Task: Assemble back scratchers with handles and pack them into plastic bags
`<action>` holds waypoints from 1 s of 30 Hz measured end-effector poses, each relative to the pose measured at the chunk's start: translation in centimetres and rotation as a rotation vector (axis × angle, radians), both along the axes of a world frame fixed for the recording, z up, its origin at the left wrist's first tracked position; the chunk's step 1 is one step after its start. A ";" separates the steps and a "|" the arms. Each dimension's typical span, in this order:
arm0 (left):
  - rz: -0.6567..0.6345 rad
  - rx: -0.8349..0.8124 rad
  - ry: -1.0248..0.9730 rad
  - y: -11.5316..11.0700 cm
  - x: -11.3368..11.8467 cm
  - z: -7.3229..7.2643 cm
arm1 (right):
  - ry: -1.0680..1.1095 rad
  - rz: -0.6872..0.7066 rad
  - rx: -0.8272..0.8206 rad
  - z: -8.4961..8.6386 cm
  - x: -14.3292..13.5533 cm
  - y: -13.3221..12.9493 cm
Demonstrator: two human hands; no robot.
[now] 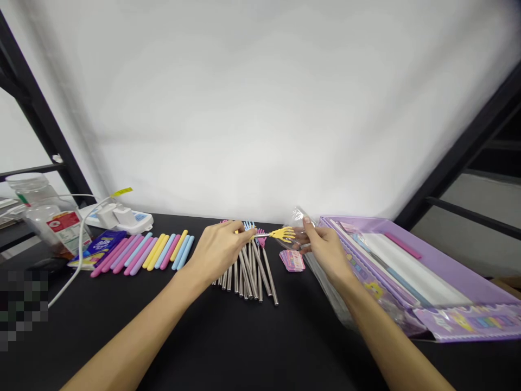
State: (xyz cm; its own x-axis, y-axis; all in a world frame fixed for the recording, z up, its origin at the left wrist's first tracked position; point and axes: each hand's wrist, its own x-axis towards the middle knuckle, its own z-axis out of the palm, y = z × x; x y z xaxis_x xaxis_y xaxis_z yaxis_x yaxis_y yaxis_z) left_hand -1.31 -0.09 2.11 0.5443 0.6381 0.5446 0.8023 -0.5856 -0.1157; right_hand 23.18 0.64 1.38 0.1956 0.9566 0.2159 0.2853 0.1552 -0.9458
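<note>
My left hand (pixel 222 245) pinches the metal rod of a small tool with a yellow hand-shaped head (pixel 283 234), which points right. My right hand (pixel 321 244) holds a clear plastic bag (pixel 299 218) between thumb and fingers, close to the yellow head. Below my left hand lies a bunch of metal rods (pixel 248 274) with pink and blue hand-shaped heads. A small stack of pink and purple cards (pixel 292 260) rests between the rods and my right arm. More clear bags (pixel 329 290) lie flat beneath my right forearm.
Pink, blue, yellow and purple handles (pixel 157 252) lie in a row at left. Behind them are a power strip (pixel 140 221), a purple packet (pixel 100 248) and a clear jar (pixel 52 217). An open purple box (pixel 459 260) stands at right. A white wall rises behind the black table (pixel 228 342).
</note>
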 end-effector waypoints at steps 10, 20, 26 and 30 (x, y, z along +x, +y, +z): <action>0.062 0.006 -0.096 0.1 0.7 -0.9 | 0.188 0.056 -0.033 0.4 -0.3 -0.4; -0.033 -0.100 -0.262 0.0 1.1 -1.5 | 0.187 0.096 -0.017 0.3 -0.6 -0.4; -0.238 -0.367 -0.635 -0.7 2.3 -1.9 | 0.168 0.149 0.003 -0.1 -1.6 -0.6; -0.337 -0.568 -0.799 -0.9 2.4 -1.5 | 0.155 0.252 0.045 -0.1 -2.2 -1.0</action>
